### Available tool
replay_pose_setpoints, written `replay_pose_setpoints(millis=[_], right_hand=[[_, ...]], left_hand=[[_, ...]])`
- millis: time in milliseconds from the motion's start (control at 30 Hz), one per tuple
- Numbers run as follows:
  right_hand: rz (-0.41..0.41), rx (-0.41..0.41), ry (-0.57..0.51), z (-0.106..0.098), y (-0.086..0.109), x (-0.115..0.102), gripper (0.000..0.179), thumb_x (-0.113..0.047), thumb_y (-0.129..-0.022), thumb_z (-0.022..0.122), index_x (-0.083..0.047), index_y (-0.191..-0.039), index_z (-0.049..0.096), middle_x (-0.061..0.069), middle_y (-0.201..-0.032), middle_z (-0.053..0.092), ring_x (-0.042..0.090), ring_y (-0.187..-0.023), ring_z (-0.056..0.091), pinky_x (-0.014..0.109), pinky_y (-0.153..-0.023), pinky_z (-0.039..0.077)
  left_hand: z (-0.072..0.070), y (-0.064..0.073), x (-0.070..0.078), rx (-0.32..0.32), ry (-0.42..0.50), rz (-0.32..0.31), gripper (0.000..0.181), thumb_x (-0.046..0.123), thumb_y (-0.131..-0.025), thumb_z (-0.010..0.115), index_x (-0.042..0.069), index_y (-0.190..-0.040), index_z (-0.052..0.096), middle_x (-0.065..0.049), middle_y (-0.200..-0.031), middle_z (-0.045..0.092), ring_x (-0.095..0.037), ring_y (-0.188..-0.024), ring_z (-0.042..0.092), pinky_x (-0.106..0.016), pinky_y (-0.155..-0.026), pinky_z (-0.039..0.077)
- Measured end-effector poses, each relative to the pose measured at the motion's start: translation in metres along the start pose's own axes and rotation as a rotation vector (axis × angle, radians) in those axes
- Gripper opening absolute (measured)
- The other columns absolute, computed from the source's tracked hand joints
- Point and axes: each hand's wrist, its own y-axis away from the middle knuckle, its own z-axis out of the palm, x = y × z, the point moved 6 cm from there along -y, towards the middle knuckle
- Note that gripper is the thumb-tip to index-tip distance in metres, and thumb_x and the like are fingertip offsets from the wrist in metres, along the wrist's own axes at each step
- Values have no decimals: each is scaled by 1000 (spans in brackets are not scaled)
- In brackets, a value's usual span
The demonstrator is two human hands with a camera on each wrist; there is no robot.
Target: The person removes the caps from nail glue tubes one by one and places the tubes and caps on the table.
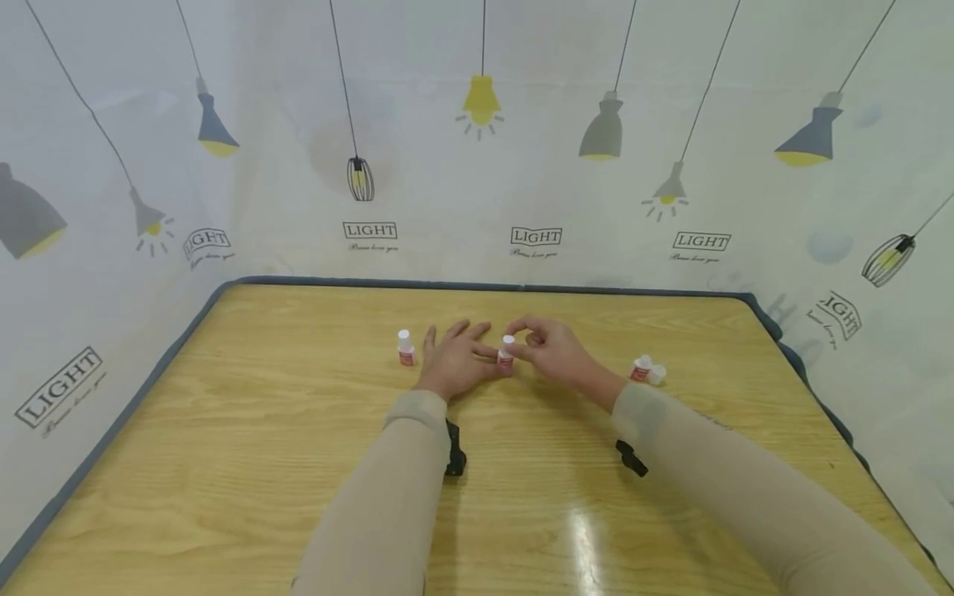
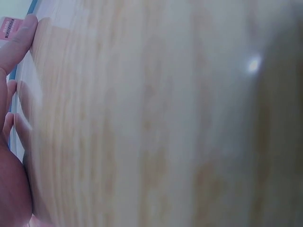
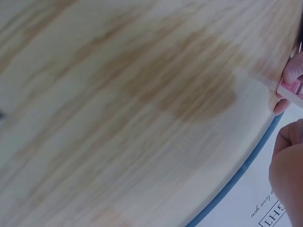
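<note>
In the head view, a small white bottle (image 1: 505, 362) with a red label and white cap stands upright between my hands. My left hand (image 1: 460, 361) lies low on the table, holding the bottle's lower part between thumb and index finger, its other fingers spread. From the right, my right hand (image 1: 553, 352) pinches the cap (image 1: 508, 340) with thumb and index finger. Part of the label (image 2: 12, 28) shows past the left thumb in the left wrist view. At the right wrist view's edge are the bottle (image 3: 293, 90) and part of my right hand (image 3: 289, 170).
A similar capped bottle (image 1: 406, 348) stands just left of my left hand. Right of my right hand is another red-labelled bottle (image 1: 640, 370), with a white piece like a cap (image 1: 657, 375) beside it. The wooden table (image 1: 522, 513) has a dark blue edge, with printed sheets behind.
</note>
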Motion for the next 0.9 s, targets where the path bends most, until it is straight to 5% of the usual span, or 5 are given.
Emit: replay_pose_setpoints(millis=[367,733,900], right_hand=[[53,27,-11,-2,-2,2,31,-42,-87,73,-19,-105,62,-5,-51,37,12,-43,32,24,-41,26],[-60,-26,-14,0,-2,-3,28,-29,-93,68,-13,-116,67,-4,-52,35,13,-45,29,25,-42,26],[2,-43,-47,2,-1,0,31,-37,-89,72,-15,-109,63,-5,-50,35,12,-44,30,24,-42,27]], left_hand=[[-2,-2,0,12,26,4,50,79,-76,59,46,-112,71,15,-157,36,-20,-152,19,-65,-119,-5],[-2,-2,-4,26,53,-2,47,78,-75,61,47,-109,71,16,-156,37,-18,-152,19,-64,-119,-6],[1,-1,-3,18,43,-2,46,79,-76,60,49,-109,70,16,-156,37,-19,-152,19,-64,-119,-5]])
